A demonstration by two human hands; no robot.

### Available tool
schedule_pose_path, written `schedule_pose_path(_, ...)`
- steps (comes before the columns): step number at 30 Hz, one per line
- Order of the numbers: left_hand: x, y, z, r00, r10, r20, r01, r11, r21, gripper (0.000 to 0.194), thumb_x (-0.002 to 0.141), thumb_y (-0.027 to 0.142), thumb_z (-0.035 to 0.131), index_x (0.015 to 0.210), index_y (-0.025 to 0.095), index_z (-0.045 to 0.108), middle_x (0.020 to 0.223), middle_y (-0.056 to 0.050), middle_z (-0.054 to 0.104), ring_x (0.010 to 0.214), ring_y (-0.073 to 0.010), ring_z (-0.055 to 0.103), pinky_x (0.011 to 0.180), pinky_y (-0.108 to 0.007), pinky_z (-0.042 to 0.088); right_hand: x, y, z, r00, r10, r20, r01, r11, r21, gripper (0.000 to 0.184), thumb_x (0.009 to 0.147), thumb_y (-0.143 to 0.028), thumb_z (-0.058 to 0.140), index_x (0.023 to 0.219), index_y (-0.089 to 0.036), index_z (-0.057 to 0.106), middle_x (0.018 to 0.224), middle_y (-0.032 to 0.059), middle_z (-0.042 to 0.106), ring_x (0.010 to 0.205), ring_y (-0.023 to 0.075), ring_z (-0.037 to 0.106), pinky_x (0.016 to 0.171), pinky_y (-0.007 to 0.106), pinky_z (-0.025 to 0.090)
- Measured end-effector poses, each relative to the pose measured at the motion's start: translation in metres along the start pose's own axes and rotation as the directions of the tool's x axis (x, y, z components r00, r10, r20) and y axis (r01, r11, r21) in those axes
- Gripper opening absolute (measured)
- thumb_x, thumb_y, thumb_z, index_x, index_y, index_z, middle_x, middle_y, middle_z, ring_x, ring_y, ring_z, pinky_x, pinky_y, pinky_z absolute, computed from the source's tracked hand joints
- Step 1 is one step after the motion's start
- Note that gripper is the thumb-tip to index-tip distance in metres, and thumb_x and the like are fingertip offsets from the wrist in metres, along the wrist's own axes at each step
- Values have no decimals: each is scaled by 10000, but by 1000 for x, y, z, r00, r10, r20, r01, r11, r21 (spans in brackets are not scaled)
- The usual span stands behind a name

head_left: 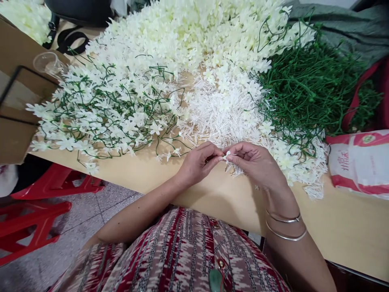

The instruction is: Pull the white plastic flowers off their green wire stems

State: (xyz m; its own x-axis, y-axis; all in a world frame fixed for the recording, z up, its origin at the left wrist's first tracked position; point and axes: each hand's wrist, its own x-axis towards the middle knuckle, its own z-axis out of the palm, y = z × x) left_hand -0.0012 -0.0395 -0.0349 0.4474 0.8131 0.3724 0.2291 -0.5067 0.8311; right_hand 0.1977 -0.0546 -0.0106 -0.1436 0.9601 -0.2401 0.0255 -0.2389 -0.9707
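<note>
White piece [227,153], left hand [198,163] and right hand [259,164], both pinching it

Mine: left hand [196,164], right hand [258,164], two. Between them: one small white piece [228,153]. My bracelets [285,221]: two. Green pendant [216,280]: one. Red stools [45,190]: two in sight. Cardboard box [24,48], clear cup [50,63], black bag [82,12], printed packet [361,162], table [349,227]: one each. Green stem heap [310,85]: one. White flowers [188,36], white sticks [219,113]: too many to count.
</note>
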Motion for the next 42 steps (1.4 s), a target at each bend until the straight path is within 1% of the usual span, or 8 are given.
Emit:
schedule_pose_path(15,-2,0,-4,999,-14,52,11,998,68,99,1005,195,595,924,174,649,872,-46,690,814,-159,661,738,-267,505,3,-5,0,997,39,63,-29,988,-152,172,767,-380,772,739,-228,696,697,-6,640,640,139,508,567,280,375)
schedule_pose_path(19,-2,-1,-4,997,-30,69,24,996,88,93,993,183,593,921,176,651,874,-46,693,813,-159,657,733,-268,496,5,-4,-1,996,25,82,-12,987,-159,161,772,-363,773,735,-228,692,685,-11,630,626,136,498,548,274,372)
schedule_pose_path(22,0,-1,-3,999,-35,40,32,996,79,108,998,225,607,914,178,657,857,-42,689,798,-155,641,716,-267,489,5,-2,-1,998,-7,60,15,991,-130,173,772,-374,788,744,-234,690,676,-17,623,630,138,504,542,271,379)
schedule_pose_path(26,3,1,-1,998,-29,-50,30,999,12,191,1005,339,643,900,181,667,810,-24,664,753,-135,603,682,-256,467,4,-2,-3,997,-56,50,57,998,-23,203,786,-413,803,853,-248,703,724,-22,664,668,144,575,607,279,469)
schedule_pose_path(31,0,3,-3,978,-153,-143,143,987,-78,261,1016,432,613,972,185,688,840,-25,654,720,-118,579,658,-251,465,2,-4,-8,994,-91,-56,97,989,111,203,836,-445,778,916,-270,714,879,17,762,834,185,724,767,324,564)
schedule_pose_path(35,-1,-2,-3,972,-179,-154,156,976,-151,292,1005,457,620,980,177,702,838,-24,666,719,-108,598,658,-239,477,4,-4,-10,975,-174,-136,182,982,54,177,836,-410,779,885,-256,706,898,29,770,833,184,739,800,338,579)
schedule_pose_path(38,0,-5,-1,972,-185,-148,158,971,-181,298,988,464,645,974,173,709,833,-22,669,698,-101,602,644,-232,480,5,-2,-8,969,-206,-137,208,978,-4,179,827,-393,778,893,-247,699,882,30,753,828,186,724,792,351,585)
schedule_pose_path(42,0,-4,-1,968,-214,-131,188,965,-185,298,964,468,676,966,172,716,825,-21,670,680,-100,591,623,-226,471,6,0,-3,965,-229,-127,232,973,4,183,821,-390,772,909,-242,710,851,20,733,817,177,686,786,344,563)
